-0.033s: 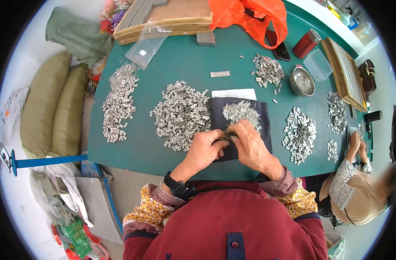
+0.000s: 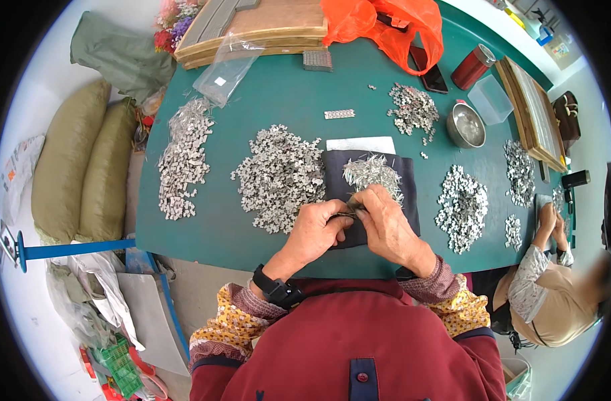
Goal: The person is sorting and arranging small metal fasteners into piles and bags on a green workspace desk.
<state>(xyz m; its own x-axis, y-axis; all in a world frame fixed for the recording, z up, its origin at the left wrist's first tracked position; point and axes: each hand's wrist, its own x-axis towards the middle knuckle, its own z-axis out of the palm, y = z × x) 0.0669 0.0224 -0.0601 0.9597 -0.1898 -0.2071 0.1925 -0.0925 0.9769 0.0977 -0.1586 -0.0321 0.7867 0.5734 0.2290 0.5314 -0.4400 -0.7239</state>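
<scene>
At the near table edge, both of the person's hands meet over a dark cloth (image 2: 395,180) spread on the green table (image 2: 278,80). Left hand (image 2: 317,230): fingers curled shut, thumb and forefinger pinching a small metal piece (image 2: 351,214). Right hand (image 2: 385,224): likewise closed, fingertips touching the same piece from the 3 o'clock side; what else it holds cannot be told. A black wristband (image 2: 276,291) circles the left wrist.

On the cloth, at 12 o'clock from the hands, lies one loose pile of thin metal pins (image 2: 371,172). At 10 o'clock lies a large heap of small metal parts (image 2: 282,177); farther toward 9 o'clock, a second long heap (image 2: 183,160). At 3 o'clock lies a third heap (image 2: 462,207).

Beyond these, at 1 o'clock: one metal bowl (image 2: 466,125), one smaller heap (image 2: 412,110), one red cylinder (image 2: 474,67). At the far edge: one orange plastic bag (image 2: 385,23). A second person's hands (image 2: 551,224) work at the table's 3 o'clock end.
</scene>
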